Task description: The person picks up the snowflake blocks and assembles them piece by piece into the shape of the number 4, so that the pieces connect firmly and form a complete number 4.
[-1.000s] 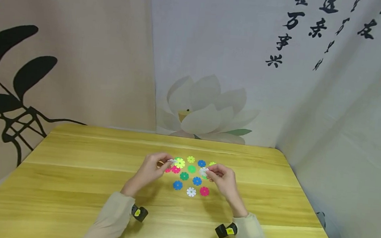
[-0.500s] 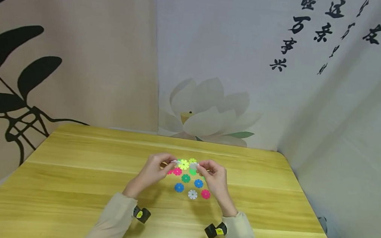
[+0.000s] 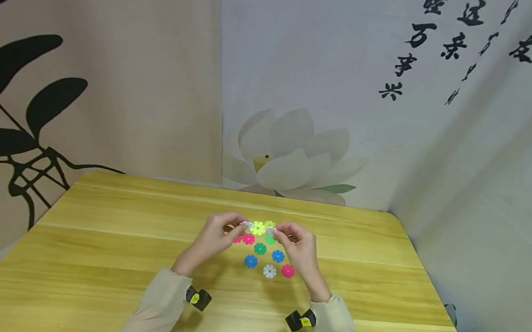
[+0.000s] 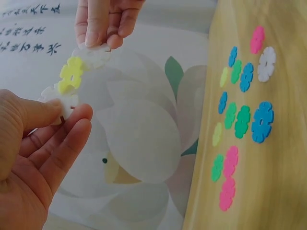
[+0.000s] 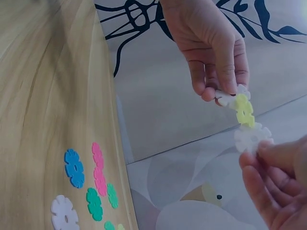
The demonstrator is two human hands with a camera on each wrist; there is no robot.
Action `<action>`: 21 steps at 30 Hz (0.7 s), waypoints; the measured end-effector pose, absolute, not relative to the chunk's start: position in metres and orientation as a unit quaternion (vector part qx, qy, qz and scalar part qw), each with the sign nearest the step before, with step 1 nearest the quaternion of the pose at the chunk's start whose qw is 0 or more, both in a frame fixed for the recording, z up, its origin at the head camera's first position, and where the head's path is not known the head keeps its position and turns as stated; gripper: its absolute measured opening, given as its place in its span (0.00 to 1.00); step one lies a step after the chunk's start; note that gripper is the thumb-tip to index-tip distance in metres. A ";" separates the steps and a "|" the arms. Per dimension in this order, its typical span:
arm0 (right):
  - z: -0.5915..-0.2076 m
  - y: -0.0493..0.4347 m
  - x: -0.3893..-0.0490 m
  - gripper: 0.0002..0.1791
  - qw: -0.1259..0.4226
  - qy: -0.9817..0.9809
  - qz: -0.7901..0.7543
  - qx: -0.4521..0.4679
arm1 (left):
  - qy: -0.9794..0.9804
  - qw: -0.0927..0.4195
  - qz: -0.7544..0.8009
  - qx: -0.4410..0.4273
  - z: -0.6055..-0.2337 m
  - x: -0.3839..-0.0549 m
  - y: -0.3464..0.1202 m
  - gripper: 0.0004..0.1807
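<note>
Between my hands, raised over the table, a yellow snowflake disc (image 4: 72, 73) joins two white ones in a short chain. My left hand (image 3: 212, 238) pinches one white snowflake disc (image 4: 68, 99) between thumb and fingers. The white snowflake disc (image 5: 252, 137) at the other end is pinched by my right hand (image 3: 299, 248). In both wrist views the yellow disc stands at an angle to the white ones, its edges meeting theirs.
On the wooden table (image 3: 120, 258) lie several loose discs, among them a pink disc (image 3: 288, 271), a blue disc (image 3: 251, 261), a white disc (image 3: 269, 271) and a green disc (image 3: 260, 249). A printed curtain (image 3: 160, 72) hangs behind the table.
My right hand has moved left with its white disc, up to the yellow disc in front of my left hand. Over the last half second both hands have hardly moved.
</note>
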State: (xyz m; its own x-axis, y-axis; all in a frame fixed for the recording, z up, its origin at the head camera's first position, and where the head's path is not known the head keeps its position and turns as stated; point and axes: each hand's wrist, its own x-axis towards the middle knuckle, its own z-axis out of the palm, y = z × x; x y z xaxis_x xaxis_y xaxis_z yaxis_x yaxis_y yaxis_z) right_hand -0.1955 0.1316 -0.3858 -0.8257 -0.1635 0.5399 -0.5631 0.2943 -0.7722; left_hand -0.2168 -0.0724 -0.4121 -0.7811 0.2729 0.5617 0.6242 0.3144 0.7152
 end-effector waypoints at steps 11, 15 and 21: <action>-0.385 0.127 -0.194 0.04 0.244 -0.772 0.501 0.306 | -0.775 0.186 -0.528 -0.293 -0.411 -0.214 -0.071 0.02; -0.383 0.128 -0.193 0.04 0.247 -0.766 0.506 0.309 | -0.777 0.180 -0.536 -0.277 -0.410 -0.213 -0.069 0.02; -0.385 0.136 -0.196 0.04 0.227 -0.767 0.529 0.282 | -0.779 0.164 -0.550 -0.253 -0.399 -0.207 -0.066 0.02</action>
